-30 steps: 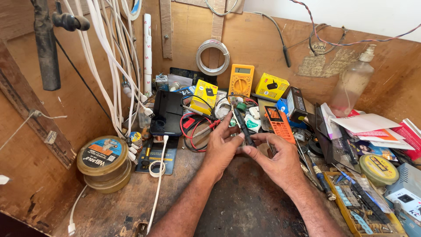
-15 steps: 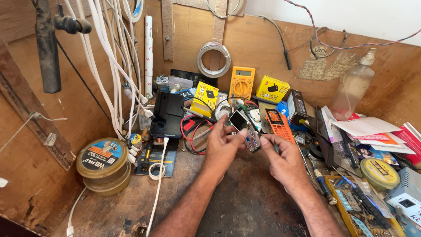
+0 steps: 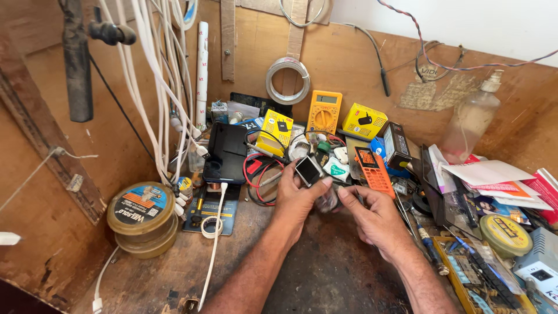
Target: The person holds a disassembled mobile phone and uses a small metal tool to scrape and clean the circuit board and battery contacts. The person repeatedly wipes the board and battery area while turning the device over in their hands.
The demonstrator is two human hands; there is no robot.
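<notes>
Small square module (image 3: 308, 171) — dark glassy face in a pale metallic frame — sits tilted, face angled up and to the left, pinched at its lower corner above the cluttered bench centre. Directly below it, a small clear, crinkled piece (image 3: 327, 200) — detail indistinct — lies between both hands' fingertips.
</notes>
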